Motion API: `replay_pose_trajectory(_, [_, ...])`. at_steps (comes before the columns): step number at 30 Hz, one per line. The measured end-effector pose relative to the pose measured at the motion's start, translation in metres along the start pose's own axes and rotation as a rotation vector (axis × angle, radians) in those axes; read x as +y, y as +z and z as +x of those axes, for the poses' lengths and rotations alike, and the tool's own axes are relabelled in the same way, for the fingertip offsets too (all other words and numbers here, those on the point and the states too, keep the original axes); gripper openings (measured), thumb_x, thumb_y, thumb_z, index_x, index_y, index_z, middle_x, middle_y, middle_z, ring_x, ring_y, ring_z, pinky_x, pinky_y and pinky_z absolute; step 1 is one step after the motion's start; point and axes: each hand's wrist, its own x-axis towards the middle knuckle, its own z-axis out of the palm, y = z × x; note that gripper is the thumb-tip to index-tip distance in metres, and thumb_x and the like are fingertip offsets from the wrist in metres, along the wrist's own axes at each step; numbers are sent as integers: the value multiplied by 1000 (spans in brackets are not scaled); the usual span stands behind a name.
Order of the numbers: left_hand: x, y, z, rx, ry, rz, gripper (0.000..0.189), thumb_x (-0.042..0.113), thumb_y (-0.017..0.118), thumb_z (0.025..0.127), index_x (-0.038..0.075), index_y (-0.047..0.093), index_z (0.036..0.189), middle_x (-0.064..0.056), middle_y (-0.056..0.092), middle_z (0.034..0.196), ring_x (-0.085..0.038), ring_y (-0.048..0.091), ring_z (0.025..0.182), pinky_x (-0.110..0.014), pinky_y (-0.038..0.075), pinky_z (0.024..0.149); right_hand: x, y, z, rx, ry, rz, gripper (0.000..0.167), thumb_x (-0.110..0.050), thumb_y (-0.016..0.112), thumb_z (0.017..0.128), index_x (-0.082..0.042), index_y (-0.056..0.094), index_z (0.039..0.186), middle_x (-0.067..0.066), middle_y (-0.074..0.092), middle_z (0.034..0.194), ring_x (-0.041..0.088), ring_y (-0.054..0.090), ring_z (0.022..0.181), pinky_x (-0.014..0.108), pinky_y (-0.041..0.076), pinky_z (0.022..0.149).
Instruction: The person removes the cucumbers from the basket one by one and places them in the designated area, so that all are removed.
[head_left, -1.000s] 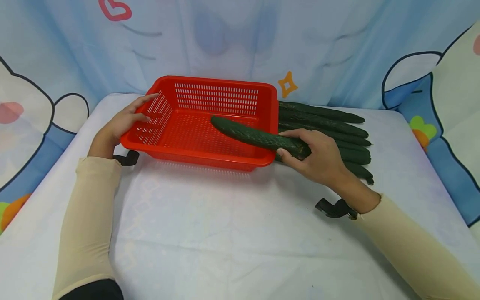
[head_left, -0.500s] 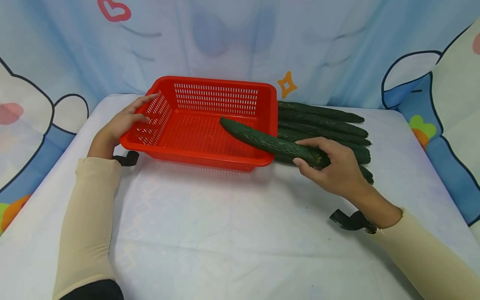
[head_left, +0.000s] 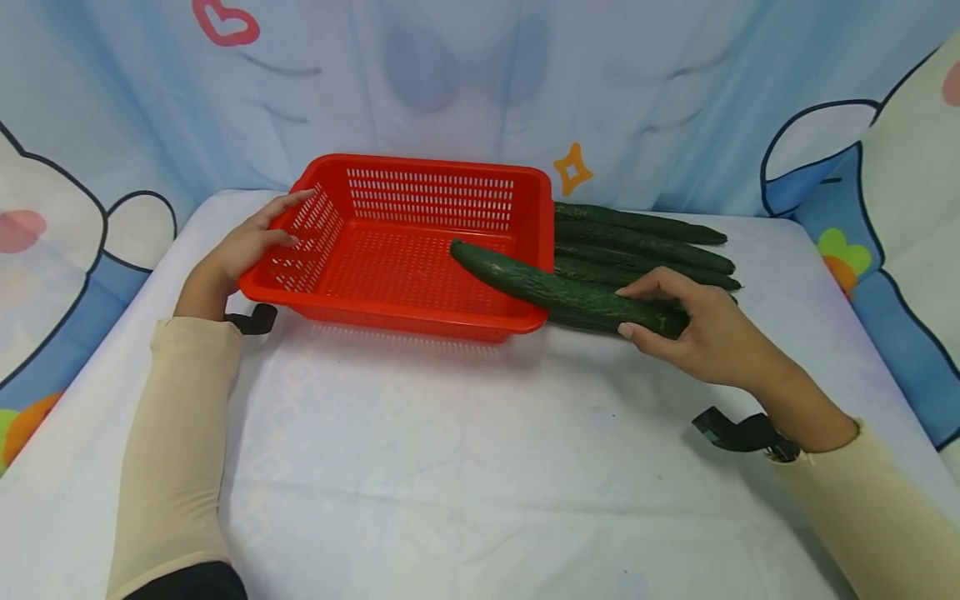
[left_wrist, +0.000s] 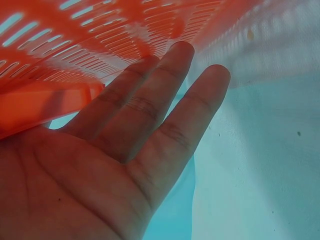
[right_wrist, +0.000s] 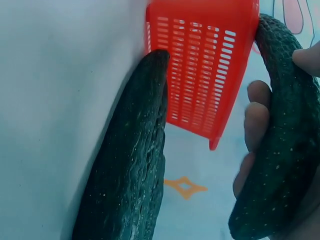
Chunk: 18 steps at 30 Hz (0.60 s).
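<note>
The red plastic basket (head_left: 397, 304) stands near the back of the table. My left hand (head_left: 240, 250) holds its left end, with a finger and the thumb over the rim. In the left wrist view the other fingers (left_wrist: 175, 135) stretch along the outside, under the slotted wall. My right hand (head_left: 720, 342) grips a dark green cucumber (head_left: 536, 287) by its right end, thumb on the near side and fingers on the far side. This cucumber slants across the basket's right rim, its far tip over the inside. In the right wrist view, the fingers curl round the held cucumber (right_wrist: 285, 155).
Several more cucumbers (head_left: 645, 242) lie side by side to the right of the basket, partly hidden by the right hand and held cucumber. One cucumber (right_wrist: 125, 155) lies on the white cloth (head_left: 450, 467) close to the basket. A printed curtain (head_left: 465, 83) hangs behind.
My right hand has moved right and slightly down with the cucumber, drawing its tip from the middle of the basket toward the right rim. The left hand and basket have stayed put.
</note>
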Motion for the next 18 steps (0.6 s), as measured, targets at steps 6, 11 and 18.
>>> replay_pose_trajectory(6, [-1,0,-2,6,8,7,63,13,39,101,50,26,151,-5,31,145,-16,55,106,-25,59,79,2,-1,-1,-18,-4,-2,41,-5,78,79,-9,60,116,2,66,111,-4,54,95,8,41,82])
replay_pose_trajectory(11, [-1,1,-3,13,3,2,63,13,40,101,50,26,151,-5,31,146,-17,56,106,-25,59,79,5,-5,-2,-16,-12,1,42,-6,78,80,-10,61,118,2,65,113,-5,53,99,7,40,84])
replay_pose_trajectory(18, [0,2,-2,6,10,1,64,13,41,101,49,25,151,-6,31,146,-17,56,106,-25,59,79,15,-26,-11,0,-23,4,47,-2,80,76,-12,62,119,-8,62,115,-8,51,98,5,39,81])
